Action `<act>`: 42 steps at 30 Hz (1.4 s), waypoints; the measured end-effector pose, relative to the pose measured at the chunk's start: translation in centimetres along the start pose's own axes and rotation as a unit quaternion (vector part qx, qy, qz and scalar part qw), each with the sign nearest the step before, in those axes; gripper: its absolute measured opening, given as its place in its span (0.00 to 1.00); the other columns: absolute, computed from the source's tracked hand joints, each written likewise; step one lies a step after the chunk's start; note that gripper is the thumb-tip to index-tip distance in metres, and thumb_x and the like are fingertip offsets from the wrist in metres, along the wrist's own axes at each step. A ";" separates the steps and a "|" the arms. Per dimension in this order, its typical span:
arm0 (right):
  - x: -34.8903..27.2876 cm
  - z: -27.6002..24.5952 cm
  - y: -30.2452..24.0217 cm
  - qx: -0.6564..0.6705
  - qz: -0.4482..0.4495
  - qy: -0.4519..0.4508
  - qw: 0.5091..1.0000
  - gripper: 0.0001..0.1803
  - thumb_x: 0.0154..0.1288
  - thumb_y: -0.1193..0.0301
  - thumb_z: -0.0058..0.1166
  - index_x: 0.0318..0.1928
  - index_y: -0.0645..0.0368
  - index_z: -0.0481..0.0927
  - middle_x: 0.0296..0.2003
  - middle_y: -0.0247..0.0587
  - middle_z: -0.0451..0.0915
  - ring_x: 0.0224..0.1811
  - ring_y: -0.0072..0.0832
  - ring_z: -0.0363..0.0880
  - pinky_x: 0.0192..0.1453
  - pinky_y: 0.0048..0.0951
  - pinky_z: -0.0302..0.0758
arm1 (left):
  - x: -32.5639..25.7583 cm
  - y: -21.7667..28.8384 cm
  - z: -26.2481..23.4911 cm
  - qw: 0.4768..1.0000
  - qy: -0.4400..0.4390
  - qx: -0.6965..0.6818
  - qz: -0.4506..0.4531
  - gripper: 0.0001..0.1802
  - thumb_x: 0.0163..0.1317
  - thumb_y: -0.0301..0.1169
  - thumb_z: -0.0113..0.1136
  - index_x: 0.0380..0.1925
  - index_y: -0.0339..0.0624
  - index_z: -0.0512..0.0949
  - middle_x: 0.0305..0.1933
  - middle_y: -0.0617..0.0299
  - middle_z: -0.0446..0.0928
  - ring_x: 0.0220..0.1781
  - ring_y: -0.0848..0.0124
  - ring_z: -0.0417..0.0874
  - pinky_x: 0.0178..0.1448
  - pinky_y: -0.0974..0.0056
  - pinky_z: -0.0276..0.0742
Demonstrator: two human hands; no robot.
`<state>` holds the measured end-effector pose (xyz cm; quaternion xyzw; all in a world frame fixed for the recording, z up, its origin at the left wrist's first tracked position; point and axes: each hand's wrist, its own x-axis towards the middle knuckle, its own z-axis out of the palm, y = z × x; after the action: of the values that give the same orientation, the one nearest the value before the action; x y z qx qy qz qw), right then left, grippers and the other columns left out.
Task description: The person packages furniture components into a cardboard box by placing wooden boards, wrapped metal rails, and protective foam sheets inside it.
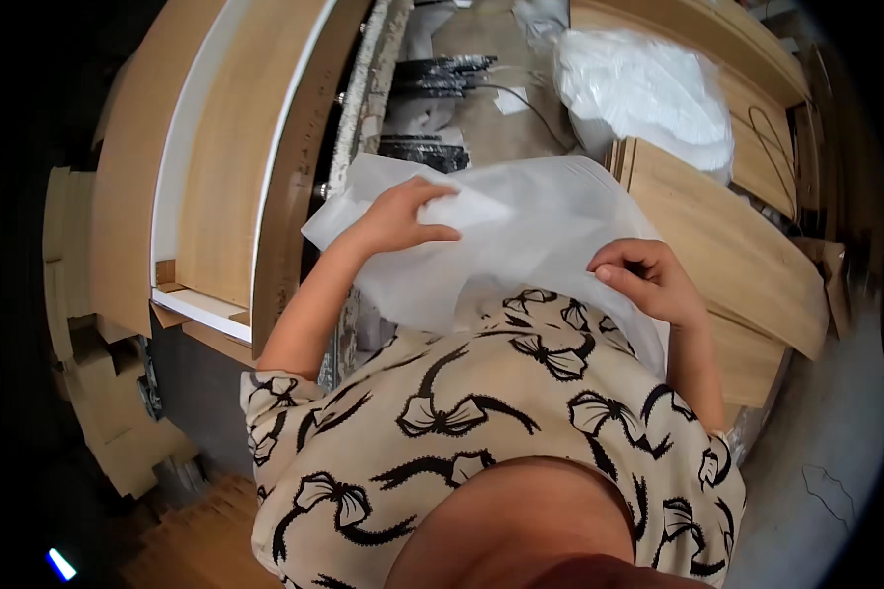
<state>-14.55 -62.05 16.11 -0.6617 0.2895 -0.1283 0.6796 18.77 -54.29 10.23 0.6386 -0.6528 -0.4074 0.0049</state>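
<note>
Curling inward, the right hand [648, 280] brings thumb and forefinger together on the thin, translucent white plastic sheet [550, 216]; its other fingers are partly hidden. The left hand [403, 218] lies over the sheet's left part, thumb and forefinger spread wide apart. Between both hands, the sheet probably runs down against the cream shirt with black bows [447, 412], where its near edge is hard to follow. Its left corner reaches the paint-flecked metal rail [371, 108]. Farther out, stacked pale wooden boards [727, 236] crowd the right; grey floor [825, 432] opens beyond them.
</note>
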 end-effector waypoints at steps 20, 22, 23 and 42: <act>-17.5 -8.8 15.7 0.090 0.260 -0.131 0.952 0.23 0.52 0.68 0.60 0.49 0.63 0.72 0.45 0.35 0.75 0.47 0.23 0.70 0.52 0.25 0.66 | -5.4 3.0 -1.0 0.829 0.377 -0.405 -0.082 0.06 0.55 0.29 0.58 0.30 0.37 0.78 0.29 0.69 0.77 0.33 0.82 0.73 0.39 0.74 0.70; -16.7 -8.3 13.9 0.046 0.258 -0.154 0.953 0.21 0.52 0.68 0.59 0.46 0.62 0.75 0.43 0.35 0.77 0.45 0.24 0.72 0.50 0.25 0.67 | -6.3 2.9 -4.5 0.759 0.503 -0.410 -0.040 0.06 0.56 0.30 0.57 0.30 0.38 0.77 0.26 0.71 0.74 0.31 0.82 0.71 0.36 0.75 0.68; -16.9 -8.8 17.2 0.008 0.252 -0.178 0.951 0.20 0.51 0.67 0.59 0.45 0.62 0.76 0.43 0.36 0.77 0.44 0.25 0.72 0.50 0.26 0.67 | -6.7 3.3 -6.0 0.739 0.557 -0.379 -0.033 0.07 0.57 0.31 0.56 0.29 0.39 0.77 0.25 0.72 0.73 0.29 0.82 0.70 0.34 0.75 0.67; 16.9 -22.8 -22.1 -0.251 -0.226 0.246 0.908 0.33 0.44 0.53 0.61 0.49 0.60 0.71 0.33 0.34 0.74 0.38 0.25 0.71 0.44 0.26 0.67 | -11.7 -7.7 -23.5 0.634 0.703 -0.218 0.240 0.45 0.43 0.69 0.50 0.44 0.36 0.71 0.32 0.63 0.69 0.21 0.83 0.60 0.23 0.78 0.54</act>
<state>-9.29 -92.35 34.81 -0.8057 0.3133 -0.3602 0.3507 39.67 -55.65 27.81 0.5331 -0.4748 0.0498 0.6985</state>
